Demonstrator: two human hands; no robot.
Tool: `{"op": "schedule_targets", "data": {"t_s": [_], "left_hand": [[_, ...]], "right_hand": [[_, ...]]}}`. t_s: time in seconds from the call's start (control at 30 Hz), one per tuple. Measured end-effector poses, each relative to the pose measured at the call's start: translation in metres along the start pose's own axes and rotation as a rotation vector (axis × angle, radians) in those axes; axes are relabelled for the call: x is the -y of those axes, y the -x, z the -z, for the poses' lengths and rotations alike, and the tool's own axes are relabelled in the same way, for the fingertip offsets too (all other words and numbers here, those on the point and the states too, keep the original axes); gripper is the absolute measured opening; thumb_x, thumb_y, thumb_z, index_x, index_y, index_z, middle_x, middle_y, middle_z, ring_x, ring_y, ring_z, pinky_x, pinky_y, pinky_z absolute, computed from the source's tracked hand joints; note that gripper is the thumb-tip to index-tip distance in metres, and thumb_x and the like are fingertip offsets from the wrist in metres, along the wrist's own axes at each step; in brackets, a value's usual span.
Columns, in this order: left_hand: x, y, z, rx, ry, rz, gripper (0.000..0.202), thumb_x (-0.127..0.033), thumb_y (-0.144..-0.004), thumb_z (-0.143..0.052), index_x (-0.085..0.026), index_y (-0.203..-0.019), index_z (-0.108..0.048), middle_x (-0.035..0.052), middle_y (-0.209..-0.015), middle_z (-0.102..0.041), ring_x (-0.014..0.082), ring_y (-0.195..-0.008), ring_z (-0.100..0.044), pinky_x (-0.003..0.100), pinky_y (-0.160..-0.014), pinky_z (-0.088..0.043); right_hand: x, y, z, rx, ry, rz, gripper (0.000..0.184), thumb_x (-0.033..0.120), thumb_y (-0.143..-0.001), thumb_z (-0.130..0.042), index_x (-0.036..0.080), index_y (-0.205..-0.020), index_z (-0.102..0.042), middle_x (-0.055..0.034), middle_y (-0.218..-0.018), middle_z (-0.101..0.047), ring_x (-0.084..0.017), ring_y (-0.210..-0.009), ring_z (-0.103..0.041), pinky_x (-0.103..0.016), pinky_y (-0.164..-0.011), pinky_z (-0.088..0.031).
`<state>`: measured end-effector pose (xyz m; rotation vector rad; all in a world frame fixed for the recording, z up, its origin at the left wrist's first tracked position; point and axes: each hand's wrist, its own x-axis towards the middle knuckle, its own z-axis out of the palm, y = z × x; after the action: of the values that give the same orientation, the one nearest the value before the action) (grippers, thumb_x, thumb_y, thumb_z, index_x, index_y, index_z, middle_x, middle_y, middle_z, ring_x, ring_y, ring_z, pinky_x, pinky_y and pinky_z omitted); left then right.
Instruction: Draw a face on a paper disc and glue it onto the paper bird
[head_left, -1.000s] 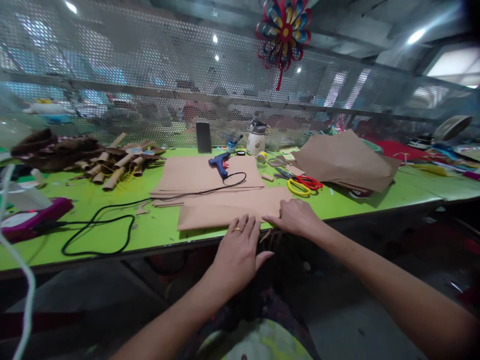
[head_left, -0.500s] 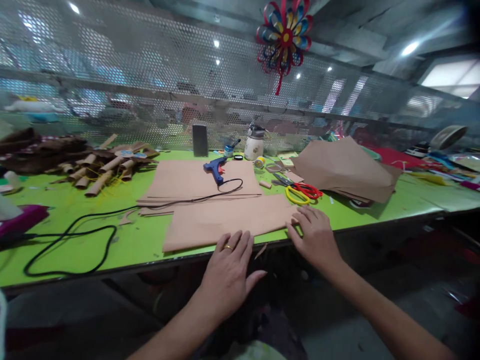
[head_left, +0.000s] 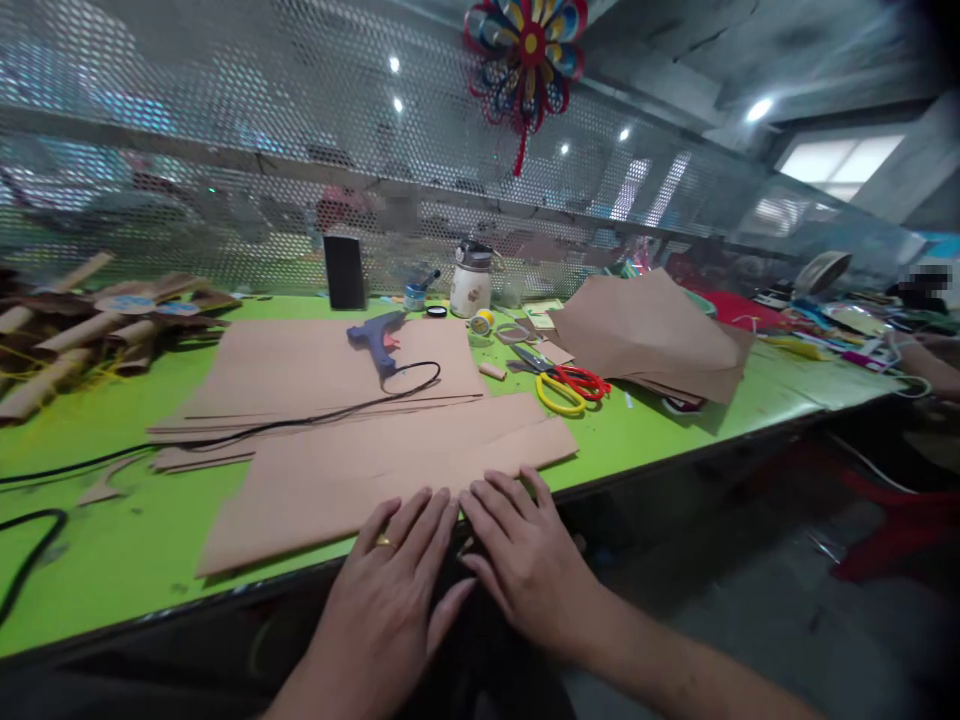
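Matt paper sheet (head_left: 352, 465) on smooth green tabletop (head_left: 120, 570).
Sheet: plain brown paper, smooth, lightly creased. Tabletop: slight sheen under the lights. Glue gun (head_left: 372, 340): plastic-looking body. Scissors (head_left: 553, 371): metal blades, handles plastic in appearance. Rear panel (head_left: 247, 115): perforated, metallic. Ring (head_left: 384, 541): polished gold-toned metal.

Right of the nearest brown paper (head_left: 315, 490), green tabletop (head_left: 645, 440) leaves room to pass before the darker paper stack (head_left: 645, 330). Behind the nearest brown paper, scissors (head_left: 553, 372), a glue gun (head_left: 379, 345) and its black cord (head_left: 315, 418) stand in the way.
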<state>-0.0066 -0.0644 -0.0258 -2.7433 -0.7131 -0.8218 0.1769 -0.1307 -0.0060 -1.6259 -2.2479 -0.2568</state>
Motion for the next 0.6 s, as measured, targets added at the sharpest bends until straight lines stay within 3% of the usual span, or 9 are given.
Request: {"op": "schedule_targets", "data": {"t_s": [0.13,0.37,0.6], "left_hand": [[0.004,0.002,-0.003,0.027,-0.089,-0.071,0.061,-0.039,-0.086,-0.055,-0.011,-0.139,-0.043,0.0111,-0.142,-0.048,0.0313,-0.129,-0.044,0.048,-0.108,-0.028],[0.006,0.004,-0.004,0.053,-0.171,-0.093,0.071,-0.046,-0.084,-0.053,-0.012,-0.144,-0.036,0.0109,-0.149,-0.038,0.0326,-0.135,-0.036,0.05,-0.107,-0.031],[0.004,-0.002,-0.006,0.052,-0.191,-0.083,0.069,-0.045,-0.082,-0.054,-0.011,-0.141,-0.041,0.015,-0.147,-0.04,0.04,-0.132,-0.039,0.058,-0.102,-0.03]], "right_hand": [[0.0,-0.01,0.005,0.066,0.06,0.009,0.048,0.037,-0.097,-0.043,0.008,-0.135,-0.047,-0.0154,-0.13,-0.057,-0.032,-0.124,-0.044,-0.061,-0.11,-0.023],[-0.003,-0.006,-0.003,0.087,0.232,0.123,0.057,0.031,-0.096,-0.044,-0.003,-0.14,-0.038,-0.0237,-0.146,-0.04,-0.04,-0.138,-0.028,-0.057,-0.11,-0.027],[-0.01,0.004,-0.001,0.114,0.261,0.082,0.05,0.024,-0.097,-0.037,0.003,-0.142,-0.037,-0.0182,-0.147,-0.042,-0.041,-0.136,-0.029,-0.066,-0.103,-0.027]]}}
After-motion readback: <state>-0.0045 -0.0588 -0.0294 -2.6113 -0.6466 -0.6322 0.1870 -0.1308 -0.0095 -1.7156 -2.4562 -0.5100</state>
